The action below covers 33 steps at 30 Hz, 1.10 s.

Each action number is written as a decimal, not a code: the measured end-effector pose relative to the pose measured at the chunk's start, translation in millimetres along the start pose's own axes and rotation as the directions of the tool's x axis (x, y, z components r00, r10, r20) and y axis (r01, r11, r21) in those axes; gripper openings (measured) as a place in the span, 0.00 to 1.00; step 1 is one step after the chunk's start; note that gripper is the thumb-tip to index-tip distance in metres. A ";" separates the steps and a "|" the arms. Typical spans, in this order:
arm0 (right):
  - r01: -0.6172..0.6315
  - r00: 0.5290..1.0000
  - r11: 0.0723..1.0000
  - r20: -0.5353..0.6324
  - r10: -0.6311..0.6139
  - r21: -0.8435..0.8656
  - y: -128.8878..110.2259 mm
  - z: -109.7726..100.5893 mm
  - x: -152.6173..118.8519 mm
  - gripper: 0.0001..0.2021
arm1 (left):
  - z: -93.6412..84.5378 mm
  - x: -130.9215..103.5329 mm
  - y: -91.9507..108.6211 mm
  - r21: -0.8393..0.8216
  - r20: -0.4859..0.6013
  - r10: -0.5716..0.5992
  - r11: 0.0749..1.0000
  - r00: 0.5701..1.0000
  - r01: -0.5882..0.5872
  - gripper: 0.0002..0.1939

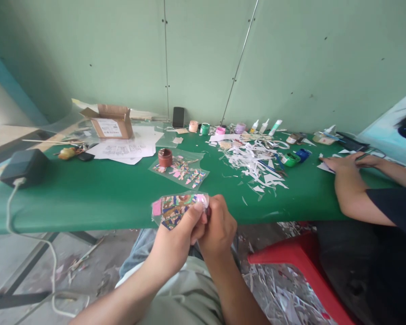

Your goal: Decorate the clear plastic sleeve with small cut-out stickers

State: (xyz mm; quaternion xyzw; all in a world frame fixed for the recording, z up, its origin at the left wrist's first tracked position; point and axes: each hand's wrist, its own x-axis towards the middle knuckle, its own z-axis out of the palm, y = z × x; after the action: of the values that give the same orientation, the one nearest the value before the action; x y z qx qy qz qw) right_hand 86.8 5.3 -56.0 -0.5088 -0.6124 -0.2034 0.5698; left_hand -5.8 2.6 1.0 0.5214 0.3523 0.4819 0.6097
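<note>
A patterned, painted piece (172,210) with a pink end and clear film edges is held over the table's front edge. My left hand (182,225) grips it, thumb on top near its right end. My right hand (218,225) is closed against that same end, touching my left fingers; what it pinches is hidden. Beyond them, a clear sheet (181,180) with more small painted pieces lies on the green table (122,189). An open brown paint jar (165,157) stands on that sheet.
White paper scraps (257,160) are heaped right of centre. Paint jars (205,129) and glue bottles line the back. A cardboard box (111,122) stands on papers at left, near a black adapter (27,167). At right, another person's hands (345,162) work beside a red stool (301,257).
</note>
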 end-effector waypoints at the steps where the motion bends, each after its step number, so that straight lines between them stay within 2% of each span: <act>1: -0.002 1.000 1.000 0.000 0.002 -0.007 -0.8 0.0 0.1 0.08 | -0.5 -0.1 0.0 0.006 0.004 0.006 1.000 1.000 -0.006 0.19; 6: -0.021 1.000 1.000 0.002 0.021 -0.023 -3.6 -0.9 1.8 0.08 | -2.5 0.0 0.5 0.021 0.030 0.027 0.999 0.999 -0.027 0.19; 13: 0.040 0.997 0.994 0.062 -0.046 0.105 0.2 -3.7 4.1 0.07 | -6.6 -1.9 4.0 0.048 0.077 0.015 0.999 0.997 -0.019 0.21; 22: 0.004 0.999 0.997 0.037 -0.007 0.073 -2.3 -2.1 -1.6 0.08 | -6.9 -2.7 3.4 0.003 0.080 -0.027 1.000 0.996 0.027 0.23; 29: 0.032 0.998 0.994 0.052 -0.037 0.108 -1.4 -3.4 -1.8 0.06 | -14.6 -3.5 -1.6 0.027 0.125 -0.001 1.000 0.992 -0.002 0.22; 33: 0.058 0.997 0.992 0.041 -0.063 0.111 -0.9 -4.2 -1.3 0.06 | -20.2 -3.4 -1.3 0.103 0.170 -0.019 0.995 0.985 0.002 0.24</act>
State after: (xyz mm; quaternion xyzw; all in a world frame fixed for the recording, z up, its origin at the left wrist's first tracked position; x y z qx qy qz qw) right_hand 87.8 1.0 -55.8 -0.4622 -0.6505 -0.1753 0.5766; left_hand -25.3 5.3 -4.8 0.5896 0.3259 0.4135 0.6125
